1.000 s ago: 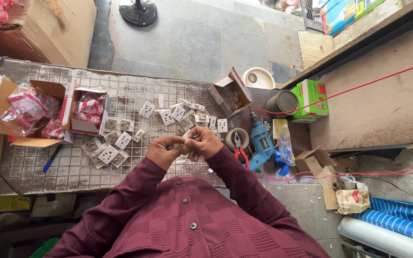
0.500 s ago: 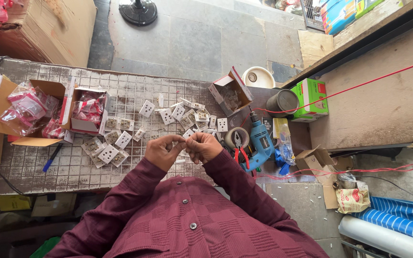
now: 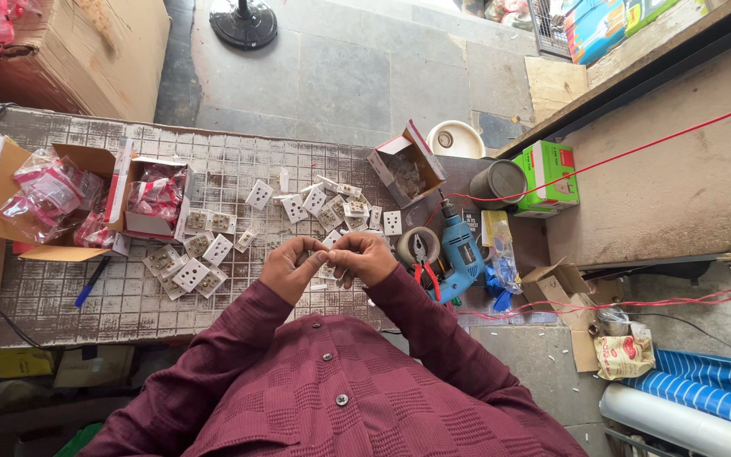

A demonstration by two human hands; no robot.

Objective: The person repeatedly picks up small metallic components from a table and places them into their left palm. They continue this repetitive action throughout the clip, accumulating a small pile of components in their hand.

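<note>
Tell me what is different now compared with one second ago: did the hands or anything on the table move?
Hardly anything changed. The left hand and right hand stay together above the table, fingertips meeting on something too small to identify. The white socket plates, blue drill and open boxes lie where they were.

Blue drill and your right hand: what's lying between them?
In the head view, a tape roll and red-handled pliers lie between the right hand and the blue drill.

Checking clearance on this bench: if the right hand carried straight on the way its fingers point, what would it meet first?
The right hand points left, so it would probably meet the left hand first; their fingertips nearly touch already, though depth is unclear.
</note>
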